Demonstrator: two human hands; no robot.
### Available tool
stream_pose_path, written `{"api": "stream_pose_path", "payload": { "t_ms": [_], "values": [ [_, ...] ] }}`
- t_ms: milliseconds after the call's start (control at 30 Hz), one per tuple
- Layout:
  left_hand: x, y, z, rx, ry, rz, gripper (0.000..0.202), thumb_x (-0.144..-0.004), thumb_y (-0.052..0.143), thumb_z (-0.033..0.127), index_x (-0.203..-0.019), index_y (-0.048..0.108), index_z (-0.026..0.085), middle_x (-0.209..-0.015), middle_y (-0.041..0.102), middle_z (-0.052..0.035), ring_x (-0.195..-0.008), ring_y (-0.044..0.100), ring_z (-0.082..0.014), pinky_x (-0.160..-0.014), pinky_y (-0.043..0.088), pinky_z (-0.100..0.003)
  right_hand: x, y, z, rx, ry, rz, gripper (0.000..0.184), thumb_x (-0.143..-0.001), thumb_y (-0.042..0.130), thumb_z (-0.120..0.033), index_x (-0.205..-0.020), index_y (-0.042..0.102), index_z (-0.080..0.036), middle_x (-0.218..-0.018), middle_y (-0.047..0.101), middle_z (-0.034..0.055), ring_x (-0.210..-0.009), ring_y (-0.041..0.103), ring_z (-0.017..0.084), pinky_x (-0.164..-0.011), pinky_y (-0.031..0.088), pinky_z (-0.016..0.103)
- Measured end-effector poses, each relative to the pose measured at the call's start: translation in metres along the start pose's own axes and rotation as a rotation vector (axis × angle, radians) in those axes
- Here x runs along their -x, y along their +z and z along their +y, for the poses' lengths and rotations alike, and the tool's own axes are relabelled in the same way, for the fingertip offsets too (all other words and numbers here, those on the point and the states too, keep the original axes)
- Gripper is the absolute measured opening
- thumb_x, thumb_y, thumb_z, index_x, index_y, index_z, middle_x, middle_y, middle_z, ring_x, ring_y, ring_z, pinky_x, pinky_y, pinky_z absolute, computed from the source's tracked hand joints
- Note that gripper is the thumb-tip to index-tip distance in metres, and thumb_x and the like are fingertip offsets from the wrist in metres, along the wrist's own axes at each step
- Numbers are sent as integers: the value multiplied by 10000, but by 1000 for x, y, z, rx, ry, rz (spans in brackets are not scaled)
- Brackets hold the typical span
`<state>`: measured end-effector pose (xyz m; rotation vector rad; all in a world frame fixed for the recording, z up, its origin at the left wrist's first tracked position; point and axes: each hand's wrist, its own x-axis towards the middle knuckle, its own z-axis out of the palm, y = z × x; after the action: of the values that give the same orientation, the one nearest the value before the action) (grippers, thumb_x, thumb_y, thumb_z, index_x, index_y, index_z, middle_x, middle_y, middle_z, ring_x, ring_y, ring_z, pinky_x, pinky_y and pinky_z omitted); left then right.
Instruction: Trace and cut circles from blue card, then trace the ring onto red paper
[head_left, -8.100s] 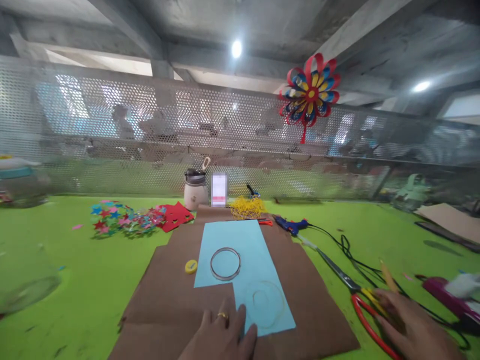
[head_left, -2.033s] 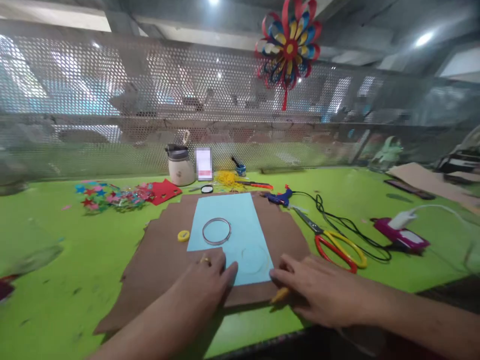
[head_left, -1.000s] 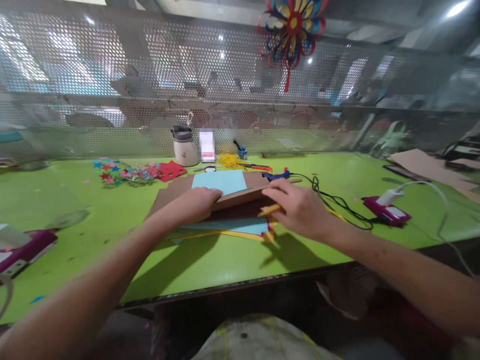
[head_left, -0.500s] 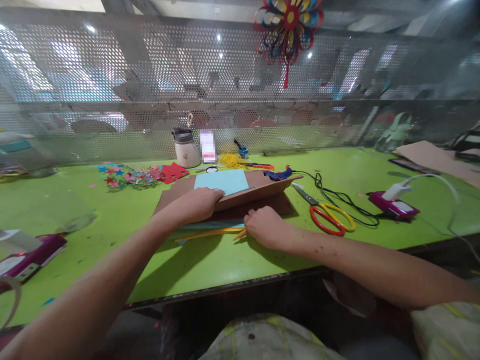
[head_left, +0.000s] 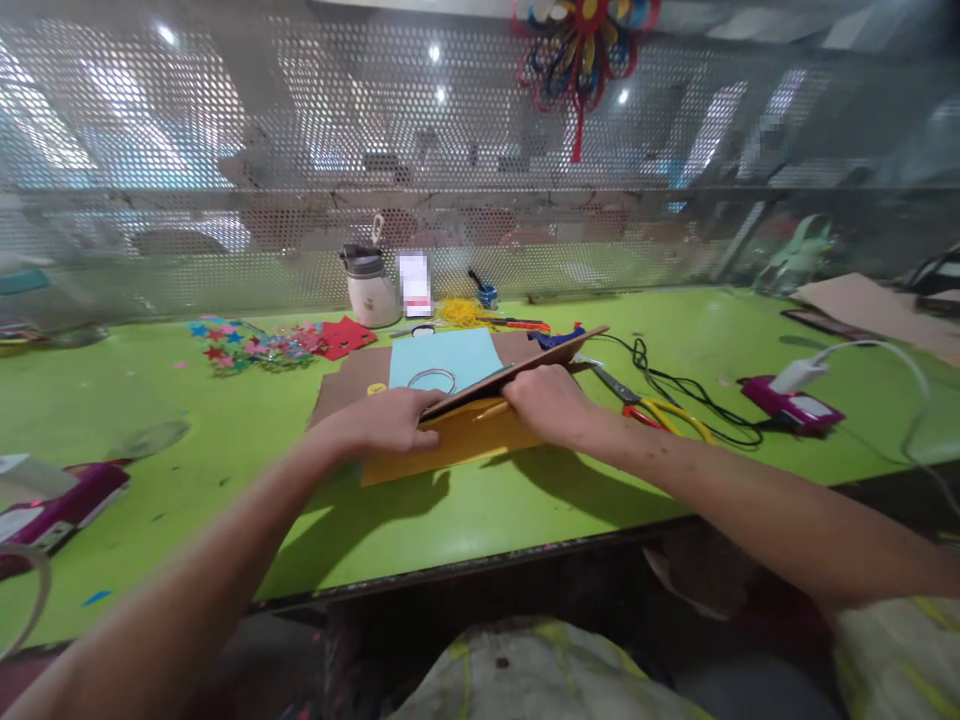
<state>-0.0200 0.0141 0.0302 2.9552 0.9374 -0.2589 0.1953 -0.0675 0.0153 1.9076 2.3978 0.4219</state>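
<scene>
My left hand (head_left: 394, 420) grips the near edge of a folded piece of brown cardboard (head_left: 341, 395), thumb below and fingers on top. My right hand (head_left: 551, 405) is closed on the raised cardboard edge farther right, with a pencil (head_left: 489, 411) sticking out to the left of its fingers. Light blue paper (head_left: 442, 350) lies on the cardboard, partly behind the lifted flap. A thin ring (head_left: 431, 378) and a small round yellow item (head_left: 376, 388) show just beyond my left hand. Below the flap, an orange-yellow sheet (head_left: 450, 450) slants toward me.
Scissors (head_left: 671, 415) with red and yellow handles and a blue glue gun (head_left: 551, 338) with a black cord lie to the right. Behind stand a white bottle (head_left: 373, 295) and a phone (head_left: 415, 285). Star garlands (head_left: 255, 345) lie left; purple power strips (head_left: 795, 408) sit at both sides.
The cardboard flap has tilted up more steeply. My right hand has risen from the table onto it with the pencil. The orange-yellow sheet, ring and round yellow item have come into sight.
</scene>
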Motion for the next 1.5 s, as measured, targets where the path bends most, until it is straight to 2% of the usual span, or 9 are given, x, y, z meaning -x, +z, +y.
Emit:
{"api": "stream_pose_path", "payload": {
  "t_ms": [233, 333, 433, 567, 800, 967, 1200, 1333, 1500],
  "values": [
    [-4, 13, 9, -145, -118, 73, 322, -897, 384, 119, -1064, 654, 172, -874, 730, -145, -789, 691, -273, -682, 472, -324, 27, 4, -9, -11, 11, 61, 238, -911, 455, -88, -982, 682, -97, -977, 713, 170, -780, 682, 260, -636, 441, 327],
    [-5, 13, 8, -189, -121, 82, 302, -910, 388, 126, -1055, 649, 172, -846, 725, -150, -778, 692, -279, -677, 470, -326, 55, 3, -25, 16, -129, 185, 267, -973, 424, -157, -1117, 634, -74, -1051, 669, 189, -770, 645, 235, -659, 424, 339],
    [-5, 10, 8, -213, -114, 80, 316, -898, 385, 106, -1055, 648, 182, -859, 729, -147, -788, 693, -279, -683, 468, -326, 69, 11, -39, 65, -278, 105, 204, -938, 490, -112, -1053, 654, -73, -982, 670, 173, -693, 632, 216, -608, 411, 329],
    [-7, 6, 8, -226, -96, 70, 311, -906, 382, 125, -1039, 654, 195, -860, 732, -136, -786, 691, -285, -661, 456, -322, 52, 26, -39, 52, -228, -68, 145, -900, 546, -70, -928, 688, -56, -840, 684, 159, -641, 650, 219, -523, 384, 296],
    [-11, -4, 3, -230, -83, 73, 271, -863, 441, 138, -975, 681, 195, -794, 726, -111, -730, 679, -262, -652, 436, -310, 15, 35, -20, 20, -215, -30, 195, -873, 505, -22, -881, 689, -86, -829, 724, 146, -737, 696, 244, -537, 405, 299],
    [-17, -8, -6, -203, -96, 86, 287, -886, 440, 197, -993, 705, 223, -809, 730, -93, -720, 670, -237, -651, 435, -296, 10, 23, -12, 20, -74, 59, 215, -873, 452, -42, -968, 640, -83, -887, 711, 166, -733, 696, 260, -551, 405, 308],
    [-27, -26, -21, -160, -140, 102, 336, -859, 450, 265, -1068, 705, 204, -891, 734, -107, -732, 657, -226, -641, 424, -281, -10, -2, 4, 1, 111, 158, 187, -900, 487, -196, -1032, 592, -114, -1002, 695, 170, -840, 698, 296, -628, 420, 308],
    [-27, -34, -22, -116, -124, 84, 356, -837, 443, 247, -1074, 706, 212, -904, 745, -90, -713, 653, -212, -607, 411, -268, -19, -10, 6, -7, 163, 181, 180, -881, 493, -164, -1023, 591, -112, -996, 698, 178, -848, 697, 290, -644, 421, 306],
    [-24, -27, -22, -84, -167, 91, 334, -851, 467, 312, -1063, 710, 223, -926, 748, -88, -763, 654, -216, -651, 437, -265, -20, -10, 3, -22, 170, 177, 165, -862, 520, -168, -997, 607, -128, -978, 714, 162, -835, 701, 283, -644, 441, 311]
  ]
}}
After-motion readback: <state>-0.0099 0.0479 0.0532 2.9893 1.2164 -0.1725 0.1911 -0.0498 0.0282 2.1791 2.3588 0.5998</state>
